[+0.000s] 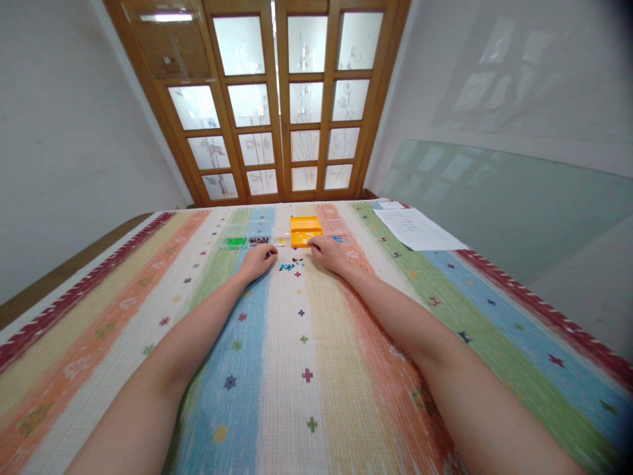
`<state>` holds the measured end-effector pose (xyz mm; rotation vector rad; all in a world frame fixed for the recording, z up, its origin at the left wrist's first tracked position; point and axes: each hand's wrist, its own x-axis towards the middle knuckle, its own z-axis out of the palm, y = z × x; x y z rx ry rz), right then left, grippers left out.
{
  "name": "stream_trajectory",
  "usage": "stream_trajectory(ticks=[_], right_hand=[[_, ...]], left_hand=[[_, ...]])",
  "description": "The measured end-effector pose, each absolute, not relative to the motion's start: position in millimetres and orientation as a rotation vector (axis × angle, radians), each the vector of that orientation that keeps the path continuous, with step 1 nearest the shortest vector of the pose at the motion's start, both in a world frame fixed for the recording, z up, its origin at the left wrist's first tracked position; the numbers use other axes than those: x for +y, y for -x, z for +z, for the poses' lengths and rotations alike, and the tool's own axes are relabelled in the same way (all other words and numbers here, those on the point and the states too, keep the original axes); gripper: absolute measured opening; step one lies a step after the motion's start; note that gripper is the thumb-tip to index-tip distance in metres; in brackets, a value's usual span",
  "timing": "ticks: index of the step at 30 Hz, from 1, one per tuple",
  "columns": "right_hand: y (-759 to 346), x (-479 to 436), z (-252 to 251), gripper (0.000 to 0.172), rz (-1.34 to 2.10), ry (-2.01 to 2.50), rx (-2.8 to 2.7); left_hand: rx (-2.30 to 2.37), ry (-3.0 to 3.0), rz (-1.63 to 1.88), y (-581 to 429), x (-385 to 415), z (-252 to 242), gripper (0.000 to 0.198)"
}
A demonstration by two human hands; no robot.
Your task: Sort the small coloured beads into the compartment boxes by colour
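Both my arms stretch far out over a striped cloth (pixel 306 356). My left hand (pixel 257 260) rests on the cloth with its fingers curled, close to a small clear box of dark beads (pixel 258 241). My right hand (pixel 327 251) lies beside the near edge of an orange tray (pixel 305 231), fingers bent together. Between the hands lies a small scatter of tiny coloured beads (pixel 291 265). What the fingertips pinch, if anything, is too small to see.
A clear box with green beads (pixel 236 242) stands left of the dark one, and more clear boxes (pixel 341 231) sit right of the tray. A white printed sheet (pixel 414 228) lies at the far right. Wooden glazed doors (pixel 281 105) stand behind.
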<state>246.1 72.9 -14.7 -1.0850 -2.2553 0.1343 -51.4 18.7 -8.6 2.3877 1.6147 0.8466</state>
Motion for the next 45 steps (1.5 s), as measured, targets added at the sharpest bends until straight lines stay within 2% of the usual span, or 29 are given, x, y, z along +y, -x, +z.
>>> stream_trajectory(ticks=[13,27,37,45], right_hand=[[-246,68,-9,0.027,0.13,1.1,-2.284],[-247,68,-12,0.028,0.115,1.095,-2.279],[-242,61,-6,0.026,0.152,1.051,-2.366],[-239,58,-5,0.029,0.164,0.996,-2.411]], left_hand=[[2.205,-1.725,1.299,130,40,-6,0.03],[2.23,-1.685,1.295,142,41,-14,0.034],[1.953,-2.033,1.119,110,37,-10,0.029],[1.511,-2.365,0.704,86,25,-2,0.023]])
